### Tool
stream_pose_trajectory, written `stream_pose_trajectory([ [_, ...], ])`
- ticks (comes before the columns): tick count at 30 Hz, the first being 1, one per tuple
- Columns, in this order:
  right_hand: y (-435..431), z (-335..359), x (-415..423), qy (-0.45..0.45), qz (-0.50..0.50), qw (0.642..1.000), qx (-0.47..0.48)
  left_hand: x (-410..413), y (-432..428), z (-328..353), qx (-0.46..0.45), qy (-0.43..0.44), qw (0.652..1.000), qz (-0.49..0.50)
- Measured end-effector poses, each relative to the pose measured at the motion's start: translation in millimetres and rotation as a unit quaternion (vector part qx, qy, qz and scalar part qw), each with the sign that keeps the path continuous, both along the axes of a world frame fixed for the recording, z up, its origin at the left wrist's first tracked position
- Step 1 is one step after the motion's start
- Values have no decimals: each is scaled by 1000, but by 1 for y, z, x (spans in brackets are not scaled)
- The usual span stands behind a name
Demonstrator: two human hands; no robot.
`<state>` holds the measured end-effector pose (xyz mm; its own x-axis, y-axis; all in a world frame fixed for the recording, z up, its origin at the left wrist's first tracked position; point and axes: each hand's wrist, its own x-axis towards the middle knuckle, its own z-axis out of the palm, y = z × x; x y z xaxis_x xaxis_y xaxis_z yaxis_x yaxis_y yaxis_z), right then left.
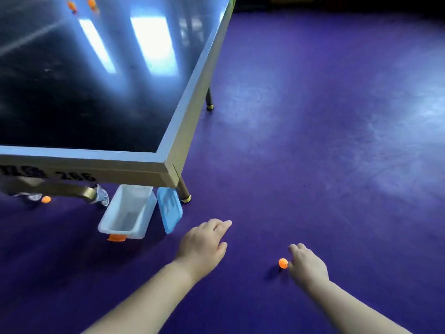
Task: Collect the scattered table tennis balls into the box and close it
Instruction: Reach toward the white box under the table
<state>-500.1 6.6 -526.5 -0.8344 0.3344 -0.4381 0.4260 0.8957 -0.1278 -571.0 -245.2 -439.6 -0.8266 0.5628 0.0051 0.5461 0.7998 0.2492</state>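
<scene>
The right hand [307, 263], loosely spread and empty, is set beside an orange ball [283, 263] right of the box [142, 221], to be pinched gently lest it roll.

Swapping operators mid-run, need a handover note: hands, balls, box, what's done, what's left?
Left hand: open, empty, above the floor near the lid.
Right hand: fingertips at the nearest ball on the floor, not gripping it.
Box: open on the floor by the table corner, looks empty; lid beside it.
Second ball under the table; two far balls on the tabletop.
Done: nothing boxed.
Left: all four balls in, lid on.
</scene>
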Motion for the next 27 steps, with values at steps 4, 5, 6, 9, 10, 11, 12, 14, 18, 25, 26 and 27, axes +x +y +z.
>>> stream_pose_trajectory([
  [4,7,-76,-2,20,4,1000,19,-16,18,-58,-17,27,999,-16],
  [5,9,-95,-2,21,2,999,24,-18,22,-71,-28,30,999,-10],
  [6,11,-113,-1,19,1,999,28,-19,26,-85,-49,35,998,-1],
  [9,15,-171,-2,2,12,1000,25,-20,32,-128,-108,57,992,18],
  [10,17,-191,-3,-2,23,1000,21,-19,33,-142,-118,60,991,24],
  [11,18,-210,-4,-6,36,999,16,-19,32,-156,-121,61,990,33],
  [12,18,-228,-5,-8,48,999,14,-17,29,-170,-120,61,990,41],
  [14,18,-258,-6,-17,69,997,15,-11,23,-189,-117,56,990,58],
  [18,19,-294,-11,-55,85,995,16,6,7,-215,-124,46,987,89],
  [25,15,-304,-14,-96,80,992,15,25,-43,-212,-122,20,983,138],
  [26,11,-302,-15,-95,89,991,15,28,-53,-209,-116,20,982,149],
  [27,3,-297,-18,-86,103,991,18,32,-64,-204,-110,17,981,160],
])
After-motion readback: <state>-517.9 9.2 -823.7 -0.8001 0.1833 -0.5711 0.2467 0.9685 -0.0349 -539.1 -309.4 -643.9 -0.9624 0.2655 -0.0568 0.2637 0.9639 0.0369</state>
